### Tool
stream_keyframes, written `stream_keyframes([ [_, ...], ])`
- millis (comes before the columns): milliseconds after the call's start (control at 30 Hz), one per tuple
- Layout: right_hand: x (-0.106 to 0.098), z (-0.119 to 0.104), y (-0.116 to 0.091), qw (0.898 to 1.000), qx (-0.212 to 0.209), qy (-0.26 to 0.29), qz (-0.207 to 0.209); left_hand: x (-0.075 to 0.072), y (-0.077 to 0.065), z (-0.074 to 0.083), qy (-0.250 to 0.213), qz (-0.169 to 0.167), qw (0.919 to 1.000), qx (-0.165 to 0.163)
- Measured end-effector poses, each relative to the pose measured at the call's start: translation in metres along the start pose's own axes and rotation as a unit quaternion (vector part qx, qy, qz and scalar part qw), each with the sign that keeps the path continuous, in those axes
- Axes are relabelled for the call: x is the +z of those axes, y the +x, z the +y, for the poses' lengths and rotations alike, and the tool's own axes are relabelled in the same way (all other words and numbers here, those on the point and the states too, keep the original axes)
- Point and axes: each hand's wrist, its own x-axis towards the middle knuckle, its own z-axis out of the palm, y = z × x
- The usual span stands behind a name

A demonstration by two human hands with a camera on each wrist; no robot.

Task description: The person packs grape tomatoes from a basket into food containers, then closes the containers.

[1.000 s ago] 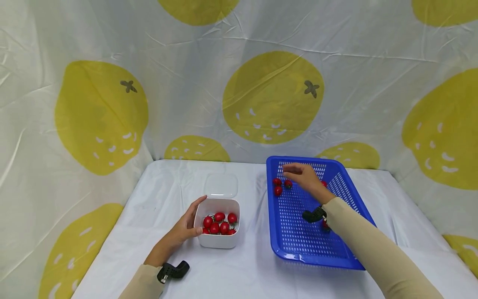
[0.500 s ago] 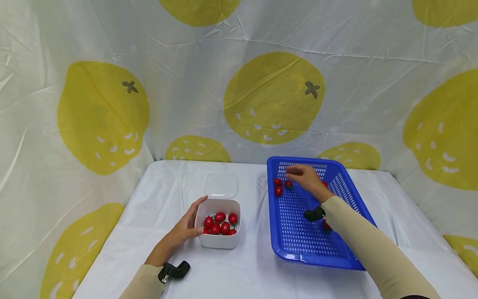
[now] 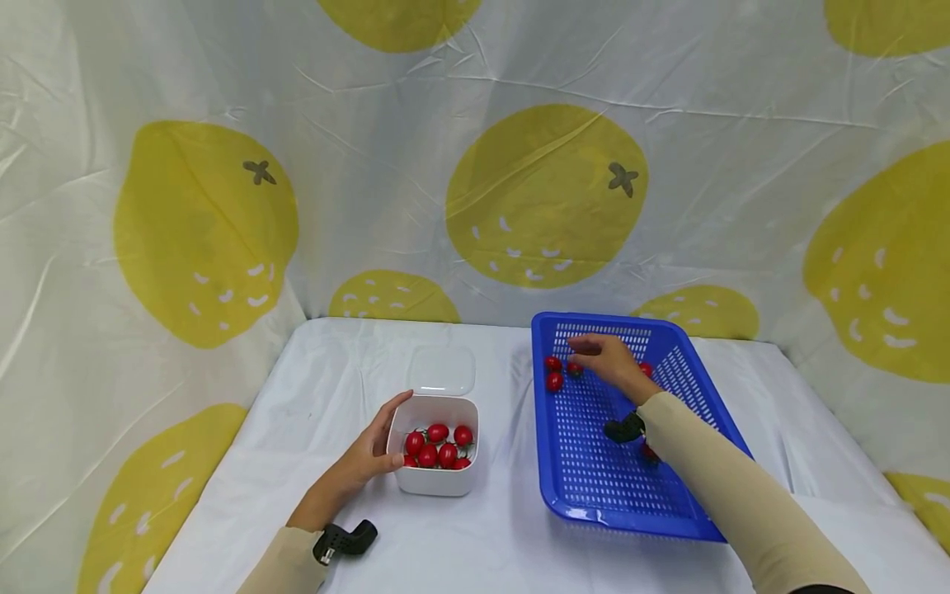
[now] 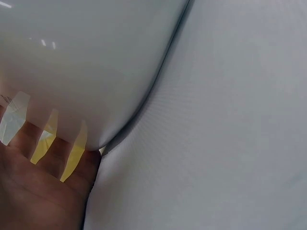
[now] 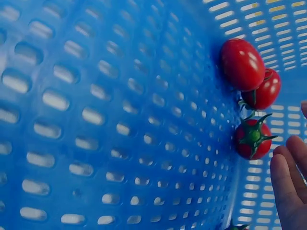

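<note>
My left hand [image 3: 369, 448] holds the left side of a square white container [image 3: 434, 483], its thumb at the near rim. Several red cherry tomatoes [image 3: 448, 454] lie inside it. In the left wrist view, the fingers [image 4: 45, 148] press along the container's glossy wall [image 4: 96, 72]. Inside the blue basket [image 3: 545, 462], my right hand [image 3: 609, 359] hovers at the far end with nothing in its fingers. Its fingertips are close to a cherry tomato with a green calyx [image 5: 253, 139]. Two more cherry tomatoes [image 5: 242, 64] sit beside that one, against the basket wall.
Behind the white container lies a clear lid [image 3: 441, 370] on the white cloth [image 3: 334, 355]. More cherry tomatoes [image 3: 646, 370] are in the basket, partly hidden by the right arm. A lemon-patterned curtain [image 3: 371, 165] hangs behind and at the sides.
My right hand has dropped slightly toward the tomato, and its thumb now overlaps that tomato in the head view. My left hand and the container have stayed put.
</note>
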Motion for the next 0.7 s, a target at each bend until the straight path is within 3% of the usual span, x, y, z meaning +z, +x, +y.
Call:
stream_keyframes([
  [267,0.001,0.006,0.000,1.000,0.024,-0.003,-0.019,-0.001,0.000,0.000,-0.004,-0.004,1.0000,-0.001],
  [700,0.007,0.012,0.000,0.998,0.005,-0.046,-0.035,-0.002,0.000,-0.001,0.002,0.000,1.0000,-0.001],
])
